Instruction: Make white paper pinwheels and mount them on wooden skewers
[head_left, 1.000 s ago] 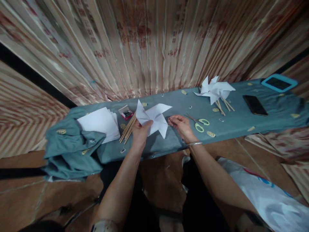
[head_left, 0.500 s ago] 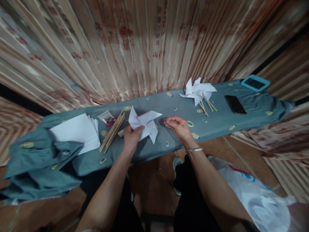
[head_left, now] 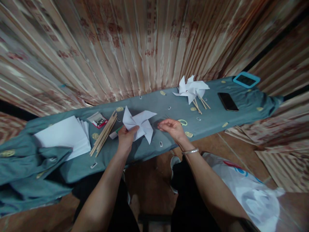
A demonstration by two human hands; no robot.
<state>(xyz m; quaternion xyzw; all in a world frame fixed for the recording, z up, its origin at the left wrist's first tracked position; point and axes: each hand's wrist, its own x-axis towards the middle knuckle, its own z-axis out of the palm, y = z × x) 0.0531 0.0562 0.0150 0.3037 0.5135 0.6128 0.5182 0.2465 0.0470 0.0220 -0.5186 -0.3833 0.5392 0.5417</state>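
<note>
A folded white paper pinwheel (head_left: 141, 124) is pinched at its centre by my left hand (head_left: 126, 137), thumb on top. To its right, my right hand (head_left: 171, 128) hovers apart from the paper with thumb and fingertips pressed together. Whatever those fingertips hold, if anything, is too small to make out. A green loop-shaped handle (head_left: 182, 122) lies just beyond the right hand, the rest of it partly hidden. Left of the pinwheel rest several wooden sticks (head_left: 104, 133) and a small open pack (head_left: 98, 120) of shiny metal pieces.
Stacked white paper (head_left: 62, 135) lies at the left on the blue-green cloth (head_left: 154, 100). Finished-looking paper pinwheels (head_left: 191, 88) on sticks lie at the back right. Beyond them are a black phone (head_left: 228, 101) and a blue-framed device (head_left: 246, 80). A plastic bag (head_left: 243, 187) stands below right.
The view has shifted slightly, so the things on the cloth appear further left. My left hand still grips the pinwheel, and my right hand stays pinched beside it.
</note>
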